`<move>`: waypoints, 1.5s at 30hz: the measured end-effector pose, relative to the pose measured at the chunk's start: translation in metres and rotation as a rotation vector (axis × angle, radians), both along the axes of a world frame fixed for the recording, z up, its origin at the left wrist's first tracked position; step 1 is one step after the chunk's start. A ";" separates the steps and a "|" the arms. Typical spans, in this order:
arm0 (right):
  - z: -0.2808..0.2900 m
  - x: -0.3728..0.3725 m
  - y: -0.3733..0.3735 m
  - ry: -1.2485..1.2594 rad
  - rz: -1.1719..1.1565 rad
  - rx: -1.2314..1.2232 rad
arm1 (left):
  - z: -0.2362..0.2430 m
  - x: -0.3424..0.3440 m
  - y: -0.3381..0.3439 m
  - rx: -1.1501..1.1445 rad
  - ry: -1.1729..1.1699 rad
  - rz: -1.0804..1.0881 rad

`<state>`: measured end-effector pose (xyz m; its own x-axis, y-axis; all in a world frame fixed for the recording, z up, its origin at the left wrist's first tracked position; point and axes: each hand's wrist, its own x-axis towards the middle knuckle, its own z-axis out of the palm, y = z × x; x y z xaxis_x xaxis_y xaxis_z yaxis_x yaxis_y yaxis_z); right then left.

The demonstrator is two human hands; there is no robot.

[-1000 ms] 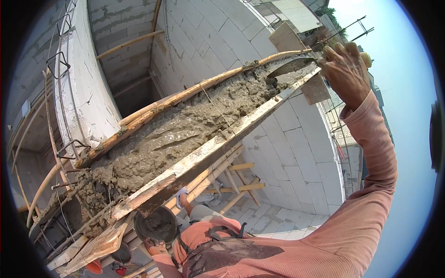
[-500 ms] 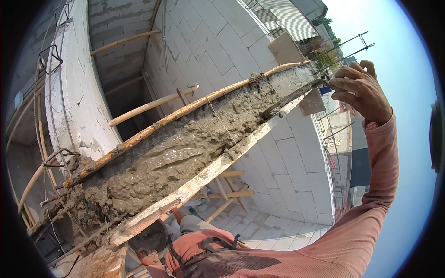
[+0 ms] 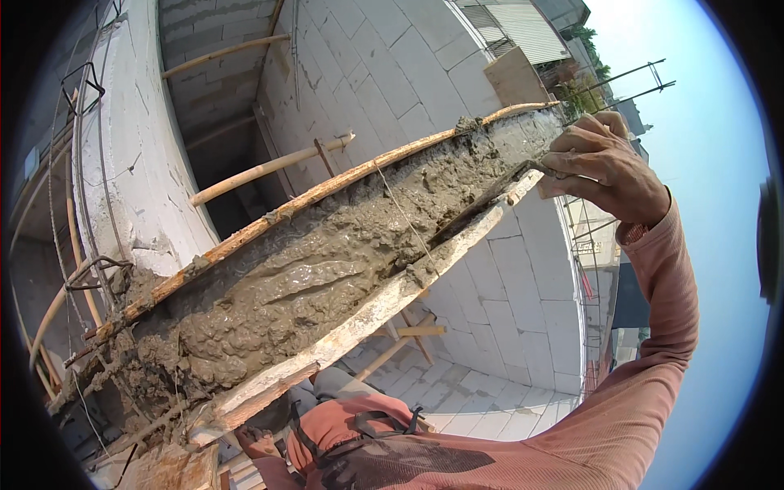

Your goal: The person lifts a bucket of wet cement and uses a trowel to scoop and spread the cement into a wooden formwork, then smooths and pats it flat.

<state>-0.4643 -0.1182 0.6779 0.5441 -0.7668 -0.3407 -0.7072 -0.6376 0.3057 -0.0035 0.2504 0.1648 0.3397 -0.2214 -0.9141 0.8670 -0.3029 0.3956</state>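
My right hand (image 3: 608,167) is closed on the upper end of a thin, flat, dark strip (image 3: 482,204), whose material I cannot make out. The strip lies along the inner face of the near form board (image 3: 351,331), its lower part against the wet concrete (image 3: 286,282). That concrete fills a long trough between the near board and a far board (image 3: 327,192). At the bottom, below the near board, part of my left hand (image 3: 256,443) shows; its fingers are mostly hidden, so what it holds cannot be seen.
A wooden pole (image 3: 269,169) juts out beyond the far board. Thin tie wire (image 3: 400,208) crosses the trough. Reinforcing bars (image 3: 98,269) rise beside a pale column (image 3: 131,163) at left. Light block walls (image 3: 514,310) stand below, with wooden props (image 3: 400,351). More bars (image 3: 629,82) stick out at far right.
My right hand has moved left and slightly down, bringing the dark strip down along the near board. The left hand has become more hidden behind the board. The view has shifted slightly.
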 end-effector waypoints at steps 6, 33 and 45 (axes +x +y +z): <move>0.024 -0.005 -0.016 -0.187 -0.247 -0.023 | -0.035 0.010 0.021 -0.028 -0.102 -0.109; -0.007 -0.012 -0.011 -0.030 -0.202 0.171 | 0.014 -0.008 -0.008 -0.084 -0.021 -0.001; -0.010 -0.021 -0.023 -0.087 -0.231 0.094 | 0.000 -0.002 0.002 -0.138 0.029 -0.100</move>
